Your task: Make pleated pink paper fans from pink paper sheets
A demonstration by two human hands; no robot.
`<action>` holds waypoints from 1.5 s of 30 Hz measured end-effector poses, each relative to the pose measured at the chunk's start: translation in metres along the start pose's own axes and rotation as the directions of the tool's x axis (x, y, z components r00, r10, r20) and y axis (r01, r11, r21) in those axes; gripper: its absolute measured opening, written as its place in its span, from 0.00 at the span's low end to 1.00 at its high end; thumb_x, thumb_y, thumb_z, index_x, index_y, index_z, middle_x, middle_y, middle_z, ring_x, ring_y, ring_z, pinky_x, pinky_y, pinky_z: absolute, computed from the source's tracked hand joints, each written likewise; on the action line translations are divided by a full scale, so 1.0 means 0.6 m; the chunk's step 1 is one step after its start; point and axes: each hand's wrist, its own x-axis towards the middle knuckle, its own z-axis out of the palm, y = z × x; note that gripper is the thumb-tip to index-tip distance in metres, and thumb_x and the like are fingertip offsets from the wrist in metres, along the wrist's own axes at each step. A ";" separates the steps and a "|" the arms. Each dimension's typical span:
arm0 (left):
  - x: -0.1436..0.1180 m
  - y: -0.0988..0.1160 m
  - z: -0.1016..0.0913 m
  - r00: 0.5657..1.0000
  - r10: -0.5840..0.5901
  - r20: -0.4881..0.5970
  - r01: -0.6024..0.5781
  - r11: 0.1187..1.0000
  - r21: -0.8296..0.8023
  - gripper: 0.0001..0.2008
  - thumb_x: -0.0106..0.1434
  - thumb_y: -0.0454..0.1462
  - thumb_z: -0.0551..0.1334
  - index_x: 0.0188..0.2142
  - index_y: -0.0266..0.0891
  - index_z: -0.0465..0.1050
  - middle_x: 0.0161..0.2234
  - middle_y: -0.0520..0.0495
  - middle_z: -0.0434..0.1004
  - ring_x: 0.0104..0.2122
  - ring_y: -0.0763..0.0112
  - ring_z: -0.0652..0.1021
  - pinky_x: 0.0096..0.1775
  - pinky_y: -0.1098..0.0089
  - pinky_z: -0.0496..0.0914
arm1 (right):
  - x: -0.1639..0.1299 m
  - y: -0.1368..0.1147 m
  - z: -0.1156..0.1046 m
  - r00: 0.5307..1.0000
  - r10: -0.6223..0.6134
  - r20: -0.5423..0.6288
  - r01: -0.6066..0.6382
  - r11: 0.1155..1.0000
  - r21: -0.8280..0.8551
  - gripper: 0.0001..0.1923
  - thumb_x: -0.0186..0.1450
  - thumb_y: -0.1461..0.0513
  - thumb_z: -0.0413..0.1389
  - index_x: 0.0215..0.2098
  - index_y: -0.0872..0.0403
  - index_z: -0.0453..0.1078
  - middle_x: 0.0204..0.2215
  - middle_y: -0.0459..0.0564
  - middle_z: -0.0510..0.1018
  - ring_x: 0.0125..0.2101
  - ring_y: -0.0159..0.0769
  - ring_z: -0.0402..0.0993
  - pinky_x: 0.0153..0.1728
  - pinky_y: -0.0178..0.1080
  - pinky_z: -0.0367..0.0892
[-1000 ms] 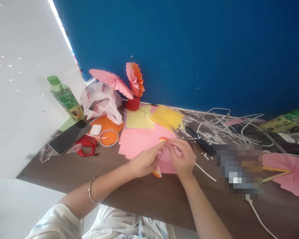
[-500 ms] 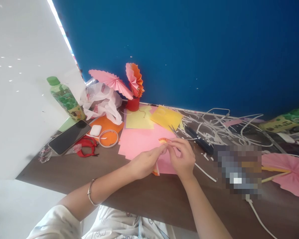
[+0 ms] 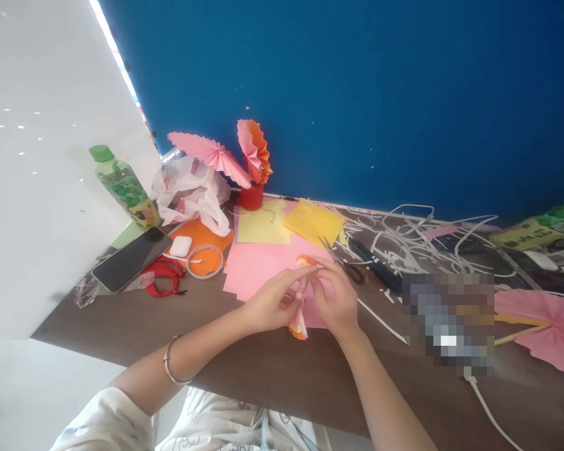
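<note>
Between both hands is a small pleated paper [image 3: 299, 327], orange, yellow, white and pink, pinched at its middle. Its lower fanned end sticks out below the fingers, and the other end shows above them. My left hand [image 3: 273, 300] is closed on it from the left, thumb and fingers pressed together. From the right, my right hand [image 3: 337, 297] grips its upper part, fingertips meeting those of the left. Beneath the hands lie pink paper sheets [image 3: 249, 269]. Scissors [image 3: 341, 258] rest just beyond my right hand. Fingers hide the paper's centre.
Yellow sheets [image 3: 263, 227], a red pot [image 3: 251, 198] with pleated pink fans [image 3: 211, 153] and a plastic bag [image 3: 192, 191] stand behind. A phone [image 3: 131, 259] and bottle [image 3: 126, 185] are left. White paper strips [image 3: 404, 241], a dark pen-like tool [image 3: 376, 263] and a pink fan [image 3: 549, 326] lie right.
My right hand has shifted slightly left, showing more of the scissors. The lower end of the pleated paper now shows more and is fanned wider.
</note>
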 end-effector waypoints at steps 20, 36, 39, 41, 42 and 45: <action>0.005 0.003 -0.004 0.990 -0.143 0.013 0.142 0.971 -0.194 0.34 0.58 0.32 0.58 0.61 0.50 0.46 0.50 0.41 0.63 0.31 0.77 0.75 0.32 0.74 0.72 | -0.004 -0.004 0.003 0.998 -0.036 0.049 0.037 0.999 -0.022 0.05 0.63 0.67 0.50 0.34 0.51 0.64 0.40 0.52 0.74 0.41 0.38 0.72 0.39 0.44 0.70; -0.004 0.016 -0.003 0.986 -0.075 0.147 0.084 0.995 -0.060 0.32 0.60 0.32 0.54 0.61 0.50 0.44 0.46 0.44 0.65 0.31 0.78 0.72 0.33 0.73 0.72 | 0.005 -0.014 0.002 0.974 -0.009 -0.227 -0.015 0.995 -0.103 0.07 0.58 0.69 0.56 0.32 0.52 0.67 0.27 0.47 0.74 0.29 0.35 0.71 0.31 0.39 0.70; -0.004 0.016 -0.002 0.986 -0.083 0.146 0.092 0.994 -0.052 0.32 0.60 0.32 0.55 0.61 0.50 0.44 0.46 0.44 0.65 0.32 0.76 0.73 0.33 0.73 0.72 | 0.007 -0.015 0.001 0.972 0.022 -0.233 -0.040 0.996 -0.075 0.05 0.59 0.68 0.55 0.31 0.52 0.68 0.27 0.47 0.74 0.29 0.34 0.71 0.29 0.38 0.70; -0.004 0.017 -0.002 0.986 -0.090 0.138 0.099 0.994 -0.054 0.32 0.60 0.32 0.55 0.61 0.50 0.45 0.45 0.44 0.65 0.31 0.77 0.73 0.32 0.73 0.72 | 0.008 -0.015 -0.001 0.975 0.012 -0.220 -0.026 0.998 -0.059 0.06 0.59 0.69 0.55 0.32 0.52 0.68 0.27 0.48 0.74 0.29 0.34 0.72 0.29 0.38 0.70; -0.004 0.018 -0.002 0.986 -0.094 0.135 0.103 0.993 -0.056 0.32 0.60 0.32 0.55 0.61 0.50 0.44 0.45 0.44 0.65 0.30 0.78 0.73 0.32 0.73 0.72 | 0.009 -0.014 -0.001 0.977 -0.007 -0.213 -0.005 0.998 -0.057 0.07 0.58 0.69 0.55 0.32 0.52 0.68 0.28 0.48 0.74 0.29 0.34 0.72 0.29 0.38 0.71; -0.003 0.018 -0.003 0.987 -0.104 0.119 0.111 0.992 -0.055 0.32 0.60 0.32 0.54 0.61 0.51 0.43 0.46 0.45 0.65 0.30 0.79 0.72 0.32 0.74 0.72 | 0.011 -0.012 -0.005 0.976 -0.090 -0.198 0.074 0.994 -0.084 0.09 0.58 0.70 0.56 0.33 0.51 0.69 0.29 0.48 0.75 0.31 0.35 0.73 0.33 0.40 0.71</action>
